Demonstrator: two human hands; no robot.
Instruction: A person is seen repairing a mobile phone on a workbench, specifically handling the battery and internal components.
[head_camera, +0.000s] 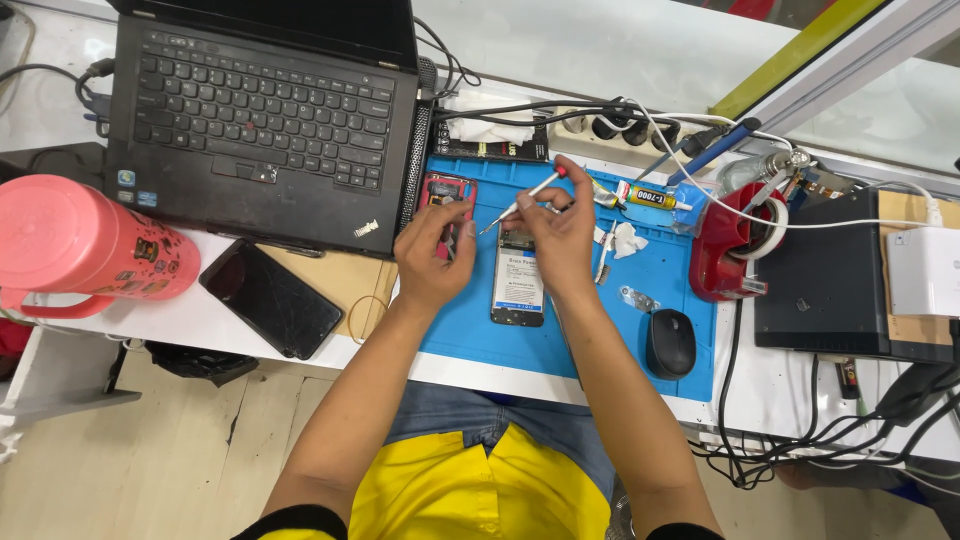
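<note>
The phone (518, 280) lies flat on the blue mat (470, 320), back up and with its rear cover off, so the battery with its white label shows. That much of the work looks done; the inside parts seem not yet lifted out, and the top end of the phone is where the hands are busy. Its long axis runs away from the person, with the top end toward the laptop (262, 110) side of the bench (200, 320) and the bottom end toward the person.

The right hand (562, 235) sits over the phone's top end, fingers (545, 212) pinched around a thin screwdriver (520, 203) with a red cap. The tool slants from upper right to lower left, tip toward the phone's upper left corner; whether the tip touches a screw is hard to tell at this size.

The left hand (432, 258) rests just left of the phone, fingers curled closed on what looks like tweezers (450, 238), over a red-edged part (446, 190) that lies left of the phone's top.

Right of the phone are a glue tube (645, 197), a black mouse (670, 342) and a red tape holder (728, 255). Far left of it lie a dark phone (270, 298) and a pink jug (85, 243).
</note>
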